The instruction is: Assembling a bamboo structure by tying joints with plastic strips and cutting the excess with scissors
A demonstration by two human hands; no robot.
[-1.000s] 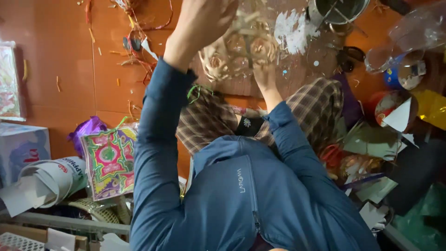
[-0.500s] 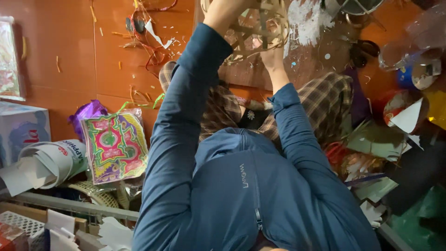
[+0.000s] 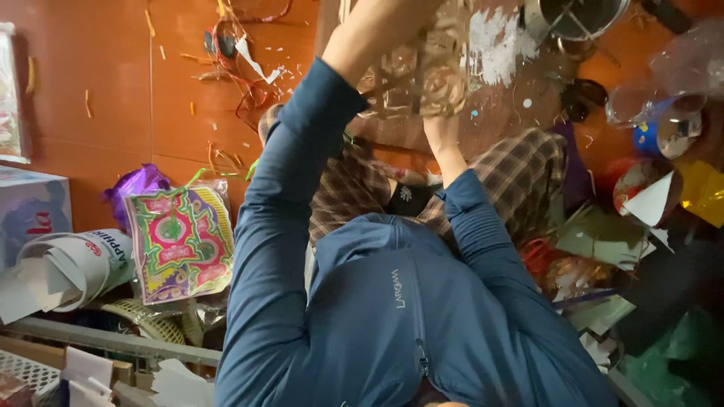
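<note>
I sit on an orange floor in a blue jacket and checked trousers, both arms stretched forward. Between my hands is a pale gold cut-out ornament (image 3: 426, 71) made of scrolls and loops, held up over a brown board (image 3: 520, 98). My left hand (image 3: 377, 26) grips its upper left part and is partly cut off by the frame's top edge. My right hand (image 3: 441, 132) holds its lower edge from beneath, fingers hidden behind the piece.
A bright patterned packet (image 3: 181, 241), a purple bag (image 3: 136, 185) and a paper roll (image 3: 68, 264) lie at the left. Red cords (image 3: 241, 68) and scraps litter the floor. A metal pot (image 3: 581, 15), white shavings (image 3: 494, 45), a blue cup (image 3: 656, 132) and a paper cone (image 3: 648, 200) crowd the right.
My left arm has stretched further forward and up, carrying the ornament toward the top edge. My right hand stayed under the piece. The view has drifted slightly.
</note>
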